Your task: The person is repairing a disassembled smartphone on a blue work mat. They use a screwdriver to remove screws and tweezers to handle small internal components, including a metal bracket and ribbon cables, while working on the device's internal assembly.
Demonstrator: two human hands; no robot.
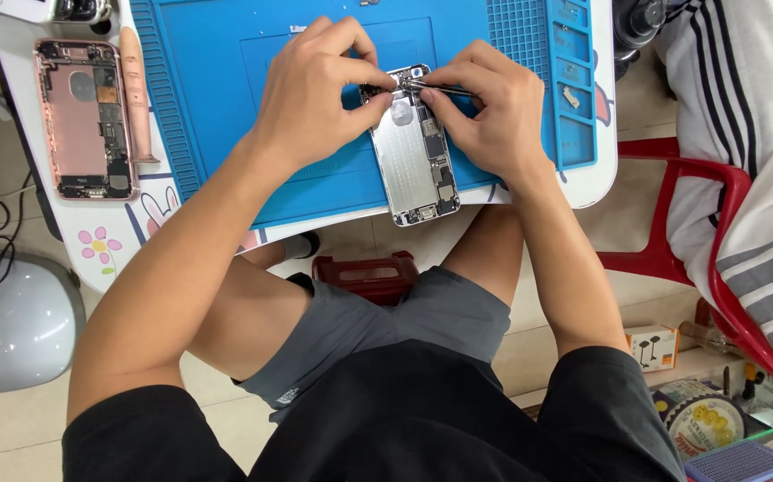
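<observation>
The open phone (415, 156) lies on the blue mat (217, 80), its lower end past the mat's near edge. The left hand (315, 85) pinches the phone's top-left corner—fingers pressed together. The right hand (489, 112) pinches tweezers (436, 87), tips at the phone's top; a pink phone shell (83, 116) sits left of the mat.

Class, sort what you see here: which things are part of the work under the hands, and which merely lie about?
In use:
left hand
right hand
thin metal tweezers
opened silver phone shell
blue rubber work mat

Lying about:
pink-gold opened phone shell
red plastic chair
small orange-and-white box
</observation>
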